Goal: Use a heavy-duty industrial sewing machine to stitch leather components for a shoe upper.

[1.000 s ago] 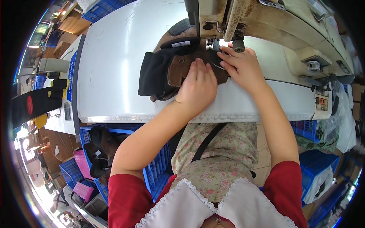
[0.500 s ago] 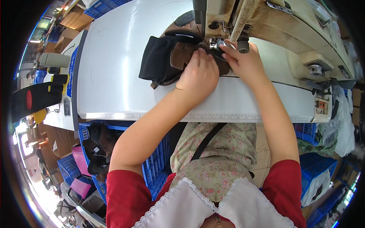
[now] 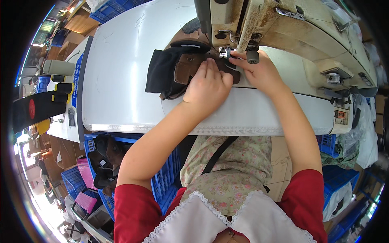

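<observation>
Both hands on shoe upper at sewing machine
L hand (image 3: 207,86) pressed flat, fingers together, on brown-and-black shoe upper (image 3: 174,73) (lying on white table (image 3: 117,81)); R hand (image 3: 259,72) fingertips pin its edge by presser foot (image 3: 223,52) of sewing machine (image 3: 283,28).

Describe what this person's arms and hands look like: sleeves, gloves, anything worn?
Both forearms are bare, as are the left hand and the right hand: no gloves, rings or watch visible. Short red sleeves cover the upper arms only, beside a white lace-edged collar.
</observation>
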`<state>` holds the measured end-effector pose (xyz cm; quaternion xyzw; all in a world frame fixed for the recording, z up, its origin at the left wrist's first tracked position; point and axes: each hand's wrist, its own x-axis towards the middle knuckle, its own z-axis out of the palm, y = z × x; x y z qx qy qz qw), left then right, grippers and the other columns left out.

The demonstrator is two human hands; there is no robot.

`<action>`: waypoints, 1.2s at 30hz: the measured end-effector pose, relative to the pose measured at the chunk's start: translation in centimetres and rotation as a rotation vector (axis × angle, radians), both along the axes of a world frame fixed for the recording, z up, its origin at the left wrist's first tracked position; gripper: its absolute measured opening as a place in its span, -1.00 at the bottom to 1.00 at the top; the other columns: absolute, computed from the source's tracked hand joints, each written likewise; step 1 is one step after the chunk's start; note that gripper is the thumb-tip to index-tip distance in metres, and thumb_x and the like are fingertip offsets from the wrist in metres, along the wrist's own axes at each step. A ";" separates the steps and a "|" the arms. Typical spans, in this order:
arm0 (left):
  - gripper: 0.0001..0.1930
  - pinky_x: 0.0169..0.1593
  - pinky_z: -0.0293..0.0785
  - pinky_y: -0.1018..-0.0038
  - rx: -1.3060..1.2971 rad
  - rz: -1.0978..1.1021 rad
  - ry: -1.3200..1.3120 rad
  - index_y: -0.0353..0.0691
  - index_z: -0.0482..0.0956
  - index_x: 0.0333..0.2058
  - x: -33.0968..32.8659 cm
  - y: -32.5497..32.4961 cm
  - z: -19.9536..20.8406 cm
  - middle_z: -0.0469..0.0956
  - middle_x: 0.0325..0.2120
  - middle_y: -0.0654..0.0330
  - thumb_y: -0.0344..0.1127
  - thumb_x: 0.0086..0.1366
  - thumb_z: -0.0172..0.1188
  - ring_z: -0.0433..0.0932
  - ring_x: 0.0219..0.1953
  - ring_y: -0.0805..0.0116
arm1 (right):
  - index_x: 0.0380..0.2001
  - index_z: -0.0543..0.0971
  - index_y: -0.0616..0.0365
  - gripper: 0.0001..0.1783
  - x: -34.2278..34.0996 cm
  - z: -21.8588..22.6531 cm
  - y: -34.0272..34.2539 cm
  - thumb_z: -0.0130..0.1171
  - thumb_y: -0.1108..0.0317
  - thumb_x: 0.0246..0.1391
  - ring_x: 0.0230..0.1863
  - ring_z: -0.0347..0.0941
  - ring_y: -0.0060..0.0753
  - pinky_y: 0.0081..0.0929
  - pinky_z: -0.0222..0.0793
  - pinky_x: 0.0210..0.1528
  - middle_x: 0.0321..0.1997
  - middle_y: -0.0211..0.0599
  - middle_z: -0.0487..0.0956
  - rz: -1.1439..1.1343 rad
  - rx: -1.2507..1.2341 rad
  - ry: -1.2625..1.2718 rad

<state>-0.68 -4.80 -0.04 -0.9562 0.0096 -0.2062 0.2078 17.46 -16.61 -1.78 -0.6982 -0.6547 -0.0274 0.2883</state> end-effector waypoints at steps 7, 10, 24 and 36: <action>-0.87 0.14 0.46 0.24 -0.007 -0.020 0.031 -0.25 0.40 -0.42 0.6 0.9 0.2 0.63 -0.21 -0.20 -0.32 0.13 0.06 0.63 -0.05 0.01 | -0.06 0.66 -0.09 -0.47 -0.2 -0.3 0.1 0.09 0.64 -0.11 -0.02 0.52 -0.03 -0.17 0.41 0.05 0.05 -0.32 0.62 -0.034 0.045 -0.021; -0.88 0.17 0.42 0.25 -0.030 -0.026 0.030 -0.24 0.41 -0.43 0.9 1.2 0.4 0.63 -0.20 -0.17 -0.32 0.13 0.07 0.61 -0.03 0.04 | -0.03 0.65 -0.10 -0.47 -0.1 -0.2 0.3 0.10 0.63 -0.09 -0.02 0.52 0.00 -0.16 0.41 0.05 0.06 -0.25 0.61 -0.038 0.019 -0.005; -0.69 0.27 0.29 0.23 -0.112 0.052 -0.036 -0.41 0.64 -0.29 0.4 0.5 0.0 0.63 -0.16 -0.09 -0.32 0.04 0.11 0.56 0.01 0.07 | -0.11 0.70 -0.17 -0.59 -0.1 1.6 1.5 0.11 0.55 0.04 -0.14 0.59 -0.11 -0.29 0.48 -0.06 -0.13 -0.21 0.66 -0.140 -0.175 0.221; -0.67 0.21 0.40 0.31 -0.123 -0.024 0.018 -0.35 0.61 -0.22 0.0 1.6 0.3 0.63 -0.13 0.00 -0.33 0.03 0.11 0.56 0.02 0.18 | -0.06 0.67 -0.12 -0.53 0.5 -0.5 1.2 0.08 0.61 -0.01 -0.03 0.59 -0.21 -0.37 0.49 0.04 0.00 -0.36 0.65 -0.023 -0.067 0.217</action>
